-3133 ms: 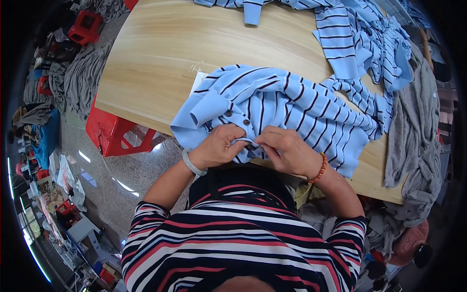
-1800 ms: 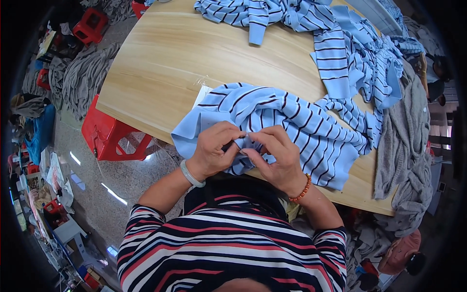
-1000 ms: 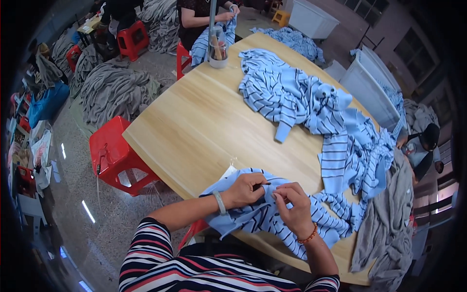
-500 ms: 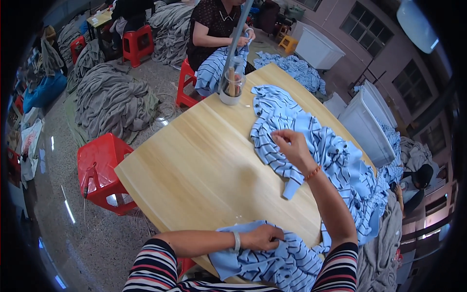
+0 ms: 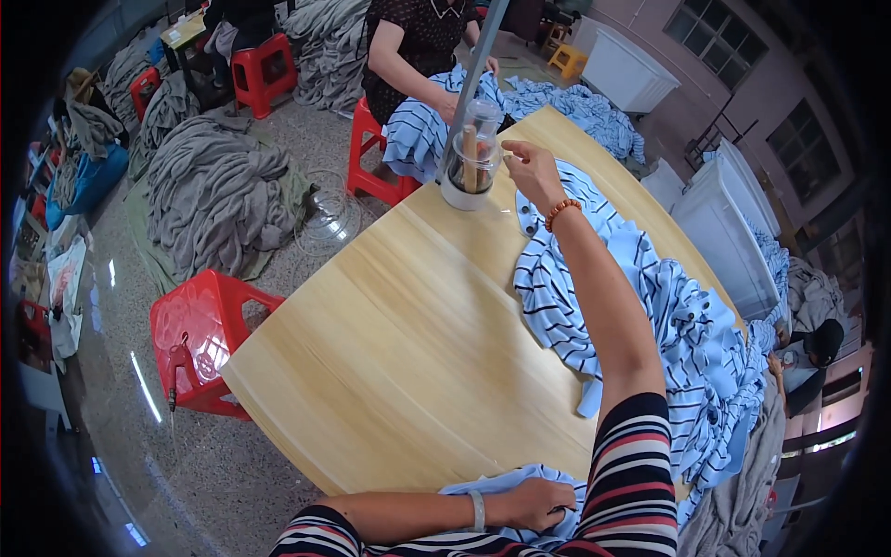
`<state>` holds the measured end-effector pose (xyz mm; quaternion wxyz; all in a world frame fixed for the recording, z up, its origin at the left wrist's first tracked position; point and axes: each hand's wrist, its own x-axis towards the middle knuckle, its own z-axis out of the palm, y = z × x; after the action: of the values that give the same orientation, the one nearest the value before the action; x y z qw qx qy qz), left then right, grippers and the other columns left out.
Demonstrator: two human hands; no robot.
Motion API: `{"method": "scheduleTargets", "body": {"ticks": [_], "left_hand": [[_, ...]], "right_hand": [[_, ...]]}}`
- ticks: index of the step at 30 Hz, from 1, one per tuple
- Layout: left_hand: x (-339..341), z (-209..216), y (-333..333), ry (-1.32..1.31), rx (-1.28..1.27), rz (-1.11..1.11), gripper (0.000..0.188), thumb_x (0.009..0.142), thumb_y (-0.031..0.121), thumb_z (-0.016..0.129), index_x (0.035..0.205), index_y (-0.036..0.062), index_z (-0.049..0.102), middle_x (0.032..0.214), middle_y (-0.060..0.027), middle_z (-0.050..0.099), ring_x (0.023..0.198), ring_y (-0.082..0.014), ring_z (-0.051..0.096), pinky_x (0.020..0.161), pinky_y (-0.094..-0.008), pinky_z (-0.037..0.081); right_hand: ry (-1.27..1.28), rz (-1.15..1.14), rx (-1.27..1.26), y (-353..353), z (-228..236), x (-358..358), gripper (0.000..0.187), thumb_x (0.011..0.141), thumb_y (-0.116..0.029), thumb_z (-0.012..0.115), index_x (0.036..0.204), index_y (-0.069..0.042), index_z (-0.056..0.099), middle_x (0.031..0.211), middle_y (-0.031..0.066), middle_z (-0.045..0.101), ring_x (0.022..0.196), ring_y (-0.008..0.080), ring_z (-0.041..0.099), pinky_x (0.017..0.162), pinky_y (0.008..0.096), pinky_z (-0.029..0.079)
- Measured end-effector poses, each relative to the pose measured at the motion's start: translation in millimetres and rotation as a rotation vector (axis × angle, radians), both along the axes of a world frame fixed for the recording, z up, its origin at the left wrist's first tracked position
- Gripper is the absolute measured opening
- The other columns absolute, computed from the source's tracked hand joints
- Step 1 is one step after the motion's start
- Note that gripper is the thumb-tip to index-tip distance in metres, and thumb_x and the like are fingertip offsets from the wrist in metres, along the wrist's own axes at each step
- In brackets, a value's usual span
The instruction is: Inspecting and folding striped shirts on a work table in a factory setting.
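Note:
My right hand (image 5: 533,173) is stretched far across the wooden table (image 5: 399,343), right beside a clear plastic jar (image 5: 469,160) on a white base with a wooden stick inside. Its fingertips are pinched together; whether something small sits between them I cannot tell. My left hand (image 5: 540,502) stays at the near edge, gripping a light blue striped garment (image 5: 501,485). A long heap of blue striped garments (image 5: 687,334) runs along the table's right side under my right forearm.
A grey pole (image 5: 475,65) rises behind the jar. Another person (image 5: 418,46) sits on a red stool (image 5: 373,172) at the far end with blue striped cloth. A second red stool (image 5: 200,339) stands left of the table. Grey garment piles (image 5: 218,190) cover the floor; white bins (image 5: 719,223) stand at right.
My head has lifted from the garment at the near edge. My right hand left that garment and reached across the table to the jar; my left hand stayed on the cloth.

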<state>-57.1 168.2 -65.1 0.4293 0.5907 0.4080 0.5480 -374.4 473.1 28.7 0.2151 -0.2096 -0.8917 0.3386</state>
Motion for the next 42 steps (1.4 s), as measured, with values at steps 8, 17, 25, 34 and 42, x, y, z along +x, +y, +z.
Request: {"method": "scheduleTargets", "body": {"ticks": [8,17,25,34,42], "left_hand": [[0,1,-1,-0.057,-0.004,-0.010,0.014,0.079,0.010,0.058,0.091,0.0055,0.060,0.085,-0.0137,0.059,0.080,-0.0352,0.060,0.068,-0.0431,0.047],[1,2,0,-0.050,0.000,-0.013,0.013,0.079,0.008,0.057,0.091,0.0050,0.059,0.084,-0.0139,0.059,0.080,-0.0353,0.060,0.068,-0.0432,0.047],[-25,28,-2,0.041,-0.068,-0.083,0.012,0.079,0.008,0.056,0.091,0.0046,0.059,0.083,-0.0142,0.058,0.080,-0.0354,0.060,0.067,-0.0432,0.047],[-13,16,-2,-0.033,-0.047,-0.057,0.011,0.080,0.010,0.057,0.089,0.0038,0.059,0.081,-0.0142,0.057,0.078,-0.0353,0.059,0.065,-0.0433,0.046],[-4,6,-3,-0.116,-0.021,-0.032,0.011,0.080,0.009,0.057,0.089,0.0031,0.059,0.081,-0.0144,0.059,0.078,-0.0346,0.060,0.066,-0.0422,0.047]], "right_hand": [[0.144,0.062,-0.180,-10,4,-11,0.029,0.083,-0.014,0.058,0.105,0.000,0.071,0.088,0.0135,0.071,0.077,0.0170,0.065,0.070,0.0297,0.050],[-0.010,0.087,-0.271,-11,16,-17,0.030,0.086,-0.018,0.064,0.113,-0.004,0.070,0.086,-0.0008,0.064,0.068,0.0035,0.049,0.055,0.0219,0.038],[-0.246,0.130,-0.393,-7,40,-20,0.035,0.085,-0.027,0.070,0.115,-0.010,0.070,0.095,0.0007,0.066,0.084,0.0088,0.057,0.069,0.0263,0.042],[-0.272,0.223,-0.443,11,23,-26,0.034,0.085,-0.037,0.072,0.110,-0.015,0.070,0.098,-0.0016,0.066,0.093,0.0080,0.057,0.078,0.0285,0.045],[-0.187,0.272,-0.492,12,21,-22,0.027,0.084,-0.030,0.075,0.100,-0.010,0.070,0.092,-0.0015,0.067,0.086,0.0068,0.060,0.076,0.0245,0.047]]}}
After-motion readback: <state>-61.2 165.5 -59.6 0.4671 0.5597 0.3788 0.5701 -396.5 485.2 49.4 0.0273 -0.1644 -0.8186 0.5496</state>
